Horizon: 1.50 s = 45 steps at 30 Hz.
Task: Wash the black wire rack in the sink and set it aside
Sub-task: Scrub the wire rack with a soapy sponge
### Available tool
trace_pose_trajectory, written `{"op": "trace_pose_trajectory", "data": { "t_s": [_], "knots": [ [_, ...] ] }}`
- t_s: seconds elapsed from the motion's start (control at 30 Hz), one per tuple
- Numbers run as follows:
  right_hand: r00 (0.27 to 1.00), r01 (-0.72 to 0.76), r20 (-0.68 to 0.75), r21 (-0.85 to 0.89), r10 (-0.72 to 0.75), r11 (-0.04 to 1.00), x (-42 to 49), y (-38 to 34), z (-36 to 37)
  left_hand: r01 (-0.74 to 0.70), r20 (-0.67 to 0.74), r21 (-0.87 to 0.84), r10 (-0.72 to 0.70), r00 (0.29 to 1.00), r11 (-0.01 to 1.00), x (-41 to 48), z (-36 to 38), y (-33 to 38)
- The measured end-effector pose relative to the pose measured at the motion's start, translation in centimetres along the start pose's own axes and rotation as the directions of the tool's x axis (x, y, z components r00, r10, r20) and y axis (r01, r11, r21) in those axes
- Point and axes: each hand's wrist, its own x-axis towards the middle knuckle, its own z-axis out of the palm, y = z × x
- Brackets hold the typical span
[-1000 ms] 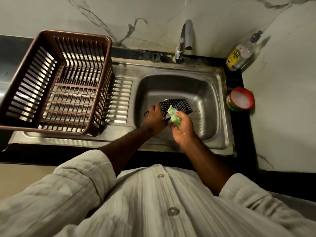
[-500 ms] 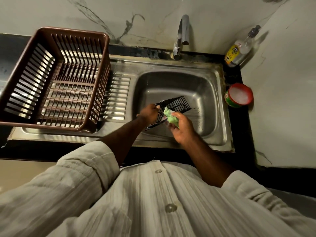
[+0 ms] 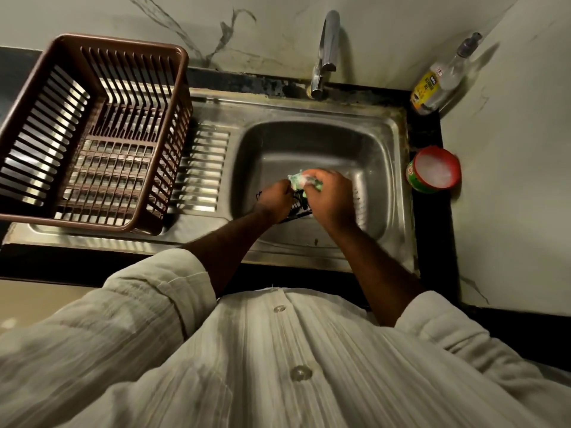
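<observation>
Right hand [image 3: 332, 199] moved over rack [image 3: 297, 211], clutching scrubber [image 3: 297, 178], left hand [image 3: 275, 200] gripping rack

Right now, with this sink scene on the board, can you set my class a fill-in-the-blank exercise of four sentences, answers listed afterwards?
1. The right hand holds a ____ scrubber to the black wire rack, which the left hand grips.
2. The brown basket stands to the ____ of the sink basin.
3. The round tub beside the sink has a ____ rim.
4. The pump bottle stands in the corner, to the right of the ____.

Missing words: green; left; red; tap.
</observation>
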Motion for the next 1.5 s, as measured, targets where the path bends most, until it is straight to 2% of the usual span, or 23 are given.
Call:
{"op": "trace_pose_trajectory", "data": {
  "t_s": [0.2,0.37,0.53,0.63,0.83,0.93,1.0,1.13,1.23,1.33,1.4,1.5],
  "knots": [
    [0.990,0.111,0.108,-0.210,-0.090,0.971,0.0,0.0,0.6,-0.037,-0.078,0.037,0.039,0.996,0.999,-0.4,-0.1,0.8],
    [0.963,0.221,0.206,-0.238,-0.174,0.946,-1.1,1.0,-0.1,-0.005,-0.101,0.045,0.009,0.995,0.999,-0.5,0.2,1.3],
    [0.933,0.238,0.318,-0.186,-0.171,0.953,-1.9,2.2,-1.4,-0.048,-0.089,0.070,0.054,0.995,0.996,-0.7,0.5,1.4],
    [0.954,0.190,0.262,-0.161,-0.144,0.968,-2.8,2.8,-1.6,-0.056,-0.099,0.048,0.060,0.993,0.997,-0.9,0.1,1.8],
    [0.975,0.136,0.189,-0.078,-0.120,0.988,-4.3,3.6,-1.6,-0.192,-0.060,0.067,0.196,0.979,0.979,-2.1,-0.2,2.1],
    [0.987,0.027,0.157,-0.028,-0.022,0.999,-4.3,3.5,-2.0,-0.166,-0.042,0.060,0.168,0.985,0.984,-2.5,-0.8,2.5],
    [0.987,-0.035,0.155,-0.006,0.036,0.999,-4.4,3.5,-2.3,-0.117,-0.025,-0.003,0.117,0.993,0.993,-2.4,-0.8,2.6],
    [0.971,-0.227,0.105,0.140,0.213,0.964,-4.1,3.8,-2.2,-0.067,0.125,-0.072,0.076,0.989,0.995,-1.9,-1.0,1.9],
    [0.954,-0.293,0.004,0.197,0.298,0.936,-3.2,3.7,-2.3,-0.123,0.212,0.122,0.095,0.973,0.985,-1.7,-0.9,1.6],
    [0.953,-0.277,-0.057,0.228,0.296,0.933,-2.0,3.6,-2.2,-0.151,0.145,0.241,0.119,0.982,0.959,-1.5,-0.2,1.5],
    [0.952,-0.275,-0.067,0.241,0.298,0.931,-1.5,3.5,-1.9,-0.140,0.096,0.259,0.119,0.988,0.956,-1.4,0.1,1.5],
    [0.959,-0.259,-0.054,0.231,0.278,0.938,-1.4,3.6,-1.5,-0.155,0.086,0.384,0.132,0.988,0.910,-1.2,0.0,1.7]
  ]
}}
